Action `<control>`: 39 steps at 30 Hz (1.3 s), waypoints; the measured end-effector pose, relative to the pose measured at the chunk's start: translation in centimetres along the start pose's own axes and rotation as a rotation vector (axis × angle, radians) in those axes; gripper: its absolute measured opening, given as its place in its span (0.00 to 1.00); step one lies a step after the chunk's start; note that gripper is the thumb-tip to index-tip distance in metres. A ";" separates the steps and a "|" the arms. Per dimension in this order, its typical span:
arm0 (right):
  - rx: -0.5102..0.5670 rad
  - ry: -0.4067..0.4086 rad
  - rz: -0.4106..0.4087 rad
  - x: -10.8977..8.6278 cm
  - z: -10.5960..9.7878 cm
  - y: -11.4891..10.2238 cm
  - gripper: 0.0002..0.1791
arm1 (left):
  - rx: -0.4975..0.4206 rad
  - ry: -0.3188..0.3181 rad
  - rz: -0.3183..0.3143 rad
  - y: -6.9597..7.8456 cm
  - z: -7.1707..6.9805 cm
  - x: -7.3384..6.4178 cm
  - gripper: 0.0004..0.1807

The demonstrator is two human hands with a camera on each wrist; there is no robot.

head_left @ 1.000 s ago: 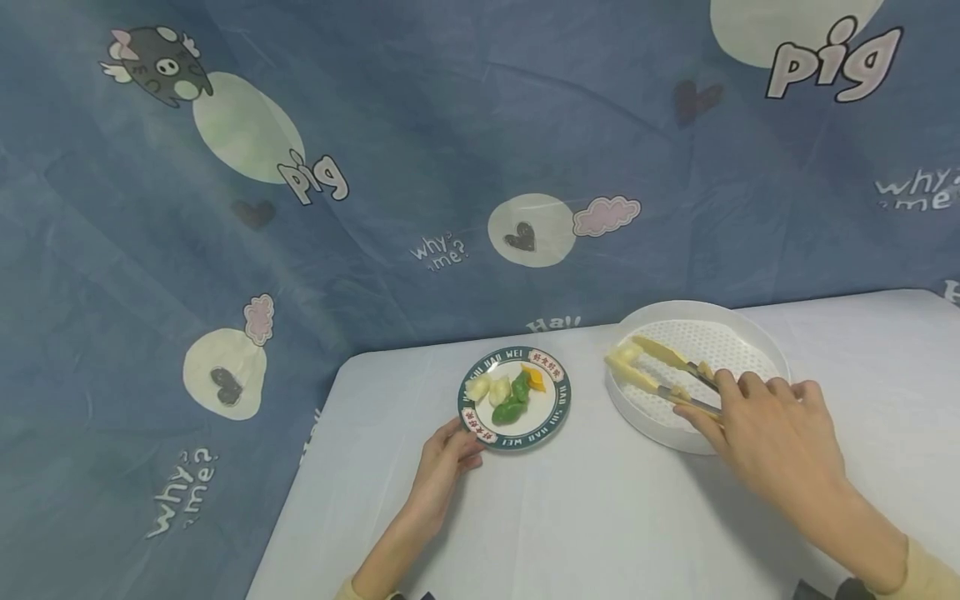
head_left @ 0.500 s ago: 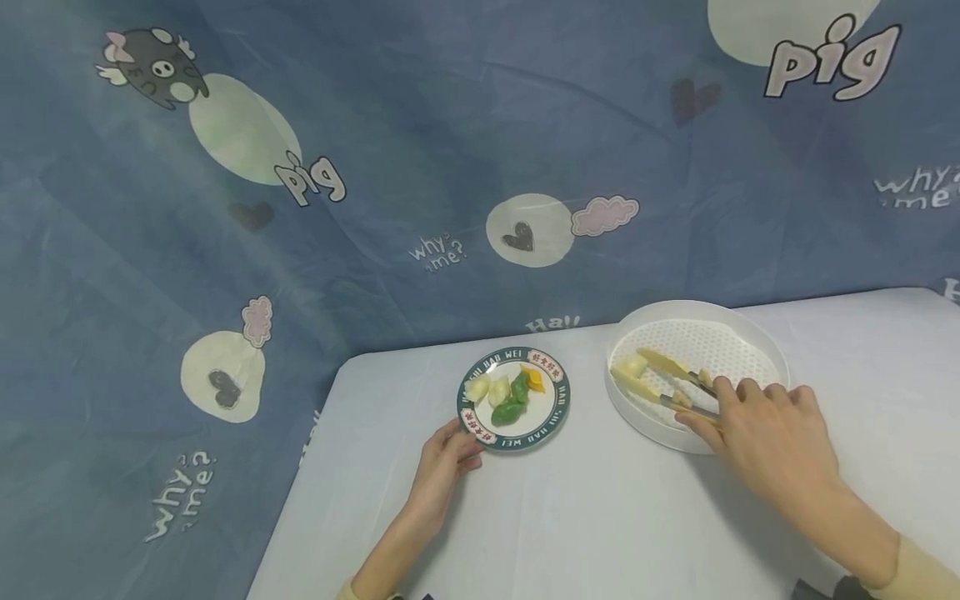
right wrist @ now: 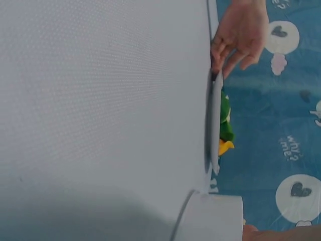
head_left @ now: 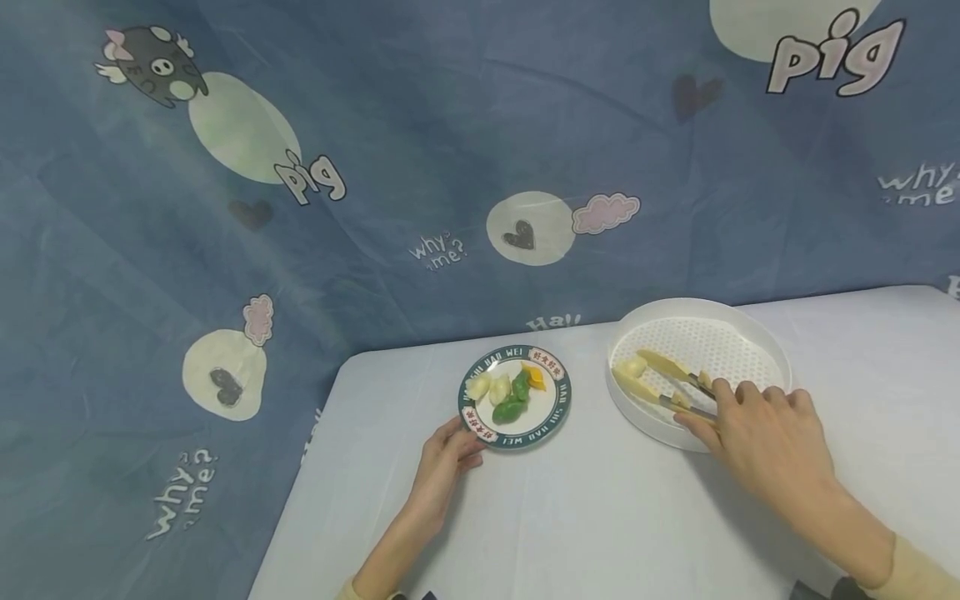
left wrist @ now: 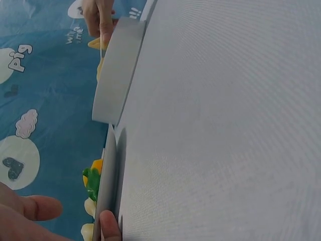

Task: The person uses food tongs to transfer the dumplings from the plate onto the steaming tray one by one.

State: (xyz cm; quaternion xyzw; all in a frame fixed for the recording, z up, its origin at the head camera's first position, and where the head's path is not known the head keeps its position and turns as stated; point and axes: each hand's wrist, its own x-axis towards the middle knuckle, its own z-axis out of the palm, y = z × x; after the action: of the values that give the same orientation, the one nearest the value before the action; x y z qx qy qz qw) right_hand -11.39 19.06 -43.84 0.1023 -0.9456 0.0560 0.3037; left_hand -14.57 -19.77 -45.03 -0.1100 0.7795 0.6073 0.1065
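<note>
While the left fingers (head_left: 467, 442) hold the plate (head_left: 540, 428), the right fingers (head_left: 747, 390) grip tongs (head_left: 663, 365) (tips apart) over a white tray (head_left: 731, 346).

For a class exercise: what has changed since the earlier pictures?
The tips of the tongs and pale piece between them shifted slightly down and right in the head view; nothing was grasped or released. The right hand still holds the tongs; left hand, plate and tray stayed put.

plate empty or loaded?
Loaded: two pale pieces, green pieces and a yellow piece sit on the plate, bare white showing beside them.
</note>
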 end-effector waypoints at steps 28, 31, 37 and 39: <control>-0.010 0.009 0.036 -0.3 -1.1 0.2 0.49 | 0.010 -0.020 -0.006 0.3 0.2 0.1 0.42; -0.016 0.017 0.028 0.1 -1.3 -0.1 0.54 | 0.003 -0.011 -0.005 0.2 0.1 0.1 0.42; -0.037 0.074 0.013 0.6 -2.0 -0.7 0.57 | -0.002 -0.007 -0.009 0.1 -0.1 0.0 0.42; -0.034 0.074 0.012 0.7 -2.3 -1.0 0.56 | -0.001 -0.009 -0.013 0.2 -0.1 0.0 0.43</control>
State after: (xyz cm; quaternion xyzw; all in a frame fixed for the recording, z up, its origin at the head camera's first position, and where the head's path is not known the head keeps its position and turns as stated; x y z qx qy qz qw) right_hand -10.39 18.36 -41.54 0.0891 -0.9351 0.0455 0.3400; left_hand -14.59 -19.81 -44.86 -0.1124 0.7780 0.6076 0.1136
